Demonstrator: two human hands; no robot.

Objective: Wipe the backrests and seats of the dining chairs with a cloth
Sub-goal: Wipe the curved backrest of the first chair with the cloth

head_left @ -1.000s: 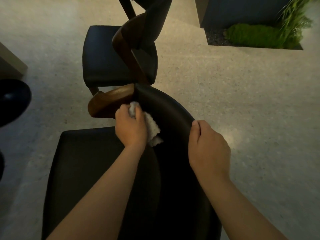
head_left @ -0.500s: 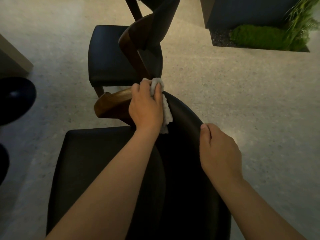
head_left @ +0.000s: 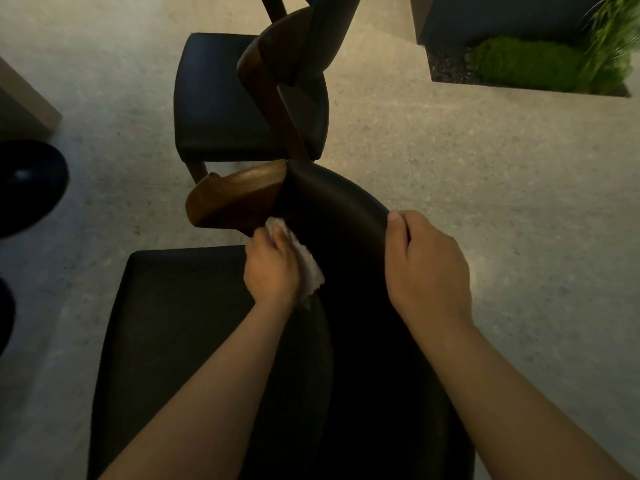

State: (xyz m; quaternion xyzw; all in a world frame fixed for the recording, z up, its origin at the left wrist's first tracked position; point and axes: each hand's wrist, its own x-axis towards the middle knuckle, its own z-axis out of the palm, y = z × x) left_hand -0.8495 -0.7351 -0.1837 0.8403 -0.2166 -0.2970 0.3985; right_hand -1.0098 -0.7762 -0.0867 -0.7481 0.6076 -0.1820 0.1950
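While the cloth [head_left: 310, 271] is touching the backrest [head_left: 339, 202], left hand [head_left: 272, 271]: is gripping it.
Right hand [head_left: 426, 265]: is clutching the backrest's rim.

A pale speckled floor [head_left: 485, 237] carried the near chair [head_left: 180, 323], the far chair [head_left: 214, 98] just beyond it, and a moss bed [head_left: 526, 64] at upper right.

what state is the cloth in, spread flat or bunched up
Bunched up: the left hand grips the cloth as a crumpled wad against the backrest, wrinkled edges poking out beside it.
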